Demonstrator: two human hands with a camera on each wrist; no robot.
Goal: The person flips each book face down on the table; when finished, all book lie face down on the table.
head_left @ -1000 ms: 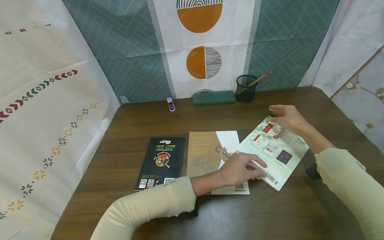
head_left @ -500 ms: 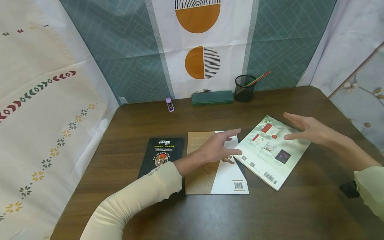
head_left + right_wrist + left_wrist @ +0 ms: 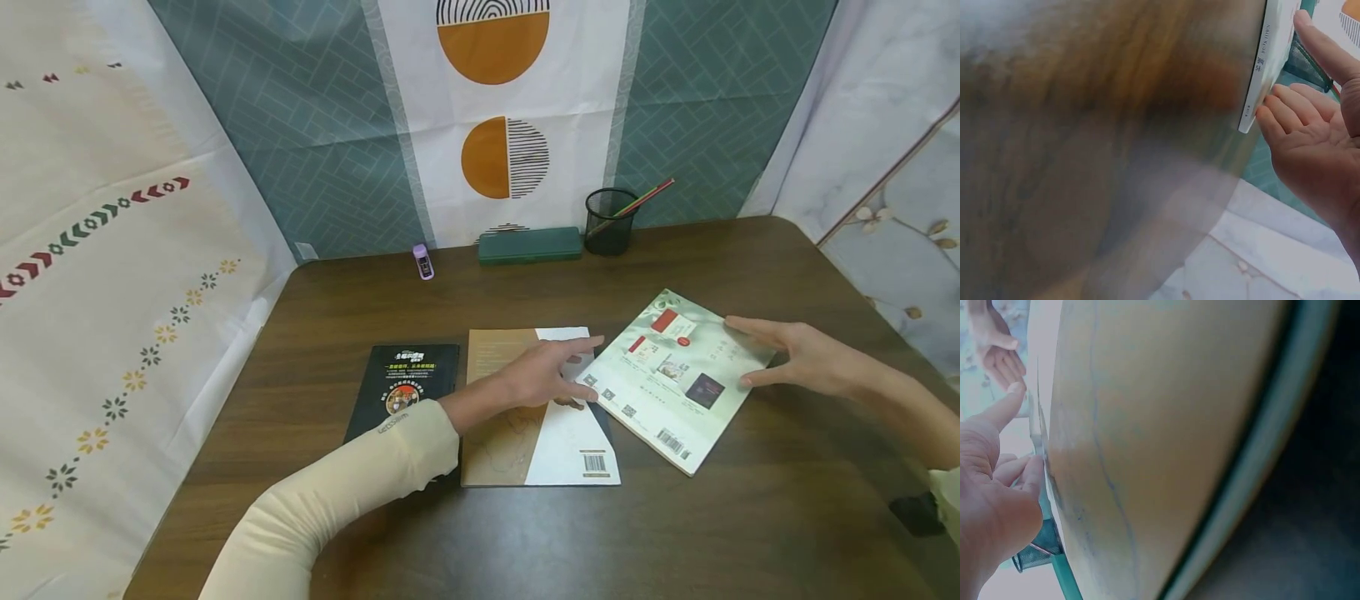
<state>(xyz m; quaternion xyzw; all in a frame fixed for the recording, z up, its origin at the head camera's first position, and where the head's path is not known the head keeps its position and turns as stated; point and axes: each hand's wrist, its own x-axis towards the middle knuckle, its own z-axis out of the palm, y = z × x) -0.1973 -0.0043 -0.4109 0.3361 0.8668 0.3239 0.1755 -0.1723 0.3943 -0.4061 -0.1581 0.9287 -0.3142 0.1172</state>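
A light green book (image 3: 678,379) lies askew on the right side of the table, its back cover up. My right hand (image 3: 806,358) is at its right edge. In the right wrist view, that hand's fingers (image 3: 1282,112) are by the book's spine (image 3: 1257,69), with the thumb above cover level. My left hand (image 3: 543,371) reaches over a brown and white book (image 3: 502,450), its thumb and fingertips near the green book's left edge. Its fingers are fairly straight in the left wrist view, partly hidden behind the hand. Left of these lies a black book (image 3: 412,375), partly under the left sleeve.
Along the back of the table (image 3: 337,308) stand a purple-capped glue stick (image 3: 423,262), a dark green case (image 3: 530,246) and a black mesh pen cup (image 3: 609,237) with pencils. Patterned cloths hang behind and at both sides.
My left hand has moved up and left, off the green book's lower part to its left edge. The right hand has drawn back from the book's top to its right edge.
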